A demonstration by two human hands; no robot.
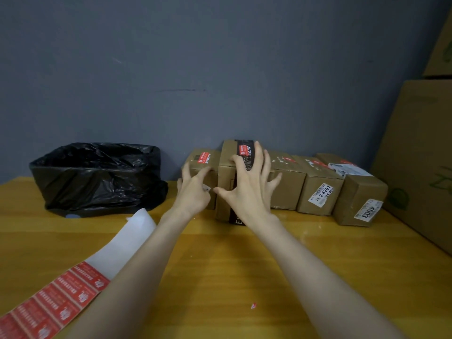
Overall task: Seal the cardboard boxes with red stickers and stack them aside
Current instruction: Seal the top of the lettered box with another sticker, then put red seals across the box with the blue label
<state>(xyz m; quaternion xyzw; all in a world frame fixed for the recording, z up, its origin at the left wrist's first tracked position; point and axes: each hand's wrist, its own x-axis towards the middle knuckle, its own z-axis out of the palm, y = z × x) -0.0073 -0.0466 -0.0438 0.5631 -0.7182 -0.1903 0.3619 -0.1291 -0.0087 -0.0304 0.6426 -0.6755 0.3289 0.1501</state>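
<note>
evidently sealed, the tall brown cardboard box with black band (225,176) stands in the wall row on the yellow wooden counter (220,277). the right hand (247,184), fingers splayed flat, presses it home, while the open left hand (193,190) steadies the smaller brown box (192,160) beside it.

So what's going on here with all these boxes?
A person works at a row of cardboard boxes along the grey wall. The right hand lies spread on the taller box with the black band; the left hand touches the smaller box beside it. Both boxes bear red stickers. The sticker strip lies on the table.
</note>
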